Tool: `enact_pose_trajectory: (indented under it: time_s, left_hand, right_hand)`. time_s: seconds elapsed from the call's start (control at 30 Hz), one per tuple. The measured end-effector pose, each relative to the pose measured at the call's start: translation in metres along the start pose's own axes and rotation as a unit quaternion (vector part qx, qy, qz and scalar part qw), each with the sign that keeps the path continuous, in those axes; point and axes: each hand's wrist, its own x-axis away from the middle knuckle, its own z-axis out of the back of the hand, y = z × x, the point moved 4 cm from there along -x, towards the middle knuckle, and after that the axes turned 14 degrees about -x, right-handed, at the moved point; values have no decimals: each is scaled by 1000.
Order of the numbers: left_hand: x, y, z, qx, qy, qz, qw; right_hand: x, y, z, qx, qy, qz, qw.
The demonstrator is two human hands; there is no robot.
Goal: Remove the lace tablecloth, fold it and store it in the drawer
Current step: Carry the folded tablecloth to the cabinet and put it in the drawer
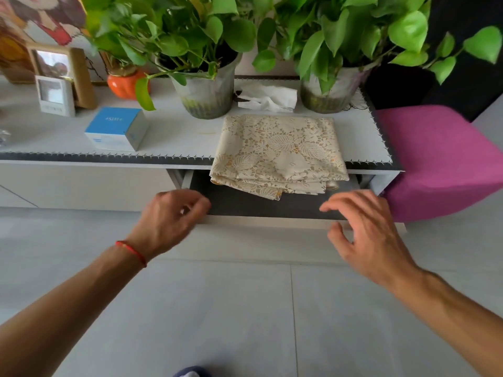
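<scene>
Cream lace tablecloth [279, 152], folded into a thick square, lying on the white cabinet top [177, 134] with its front layers drooping over the edge and hanging into the open drawer [261, 208] below. Not stored yet. Left hand [174, 216] at the drawer's front left corner, fingers curled loosely, nothing clearly gripped; contact with the drawer front too blurred to call. Right hand [364, 229] hovering over the front right edge, fingers spread and relaxed, holding nothing.

Risks from here, judged only from the layout: overhanging layers already loose and uneven at the bottom corner, so a one-sided lift likely to fan the folds apart and undo the folding. Dragged forward instead of lifted, likely to slide off in a heap or catch on the drawer rim. Drawer only partly pulled out, so a bundle dropped near the back could snag under the cabinet top and jam on closing. Two potted plants [206, 85] [330, 88] standing just behind the cloth, trailing leaves near; a high or hasty lift could catch a leaf. Crumpled tissue [268, 99] between the pots, also just behind, easily swept along.
</scene>
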Motion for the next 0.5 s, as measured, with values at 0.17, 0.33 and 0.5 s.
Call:
enact_pose_trajectory:
  time_s: [0.17, 0.33, 0.5]
  left_hand:
    - [-12, 36, 1, -200, -126, -80, 968]
    - [-22, 50, -4, -210, -247, -85, 942]
    - [-11, 71, -29, -78, -385, -60, 918]
  right_hand:
    - [-14, 18, -11, -35, -149, -146, 977]
    - [-23, 24, -11, -16, -303, -171, 937]
    - [-25, 19, -25, -33, -471, -215, 855]
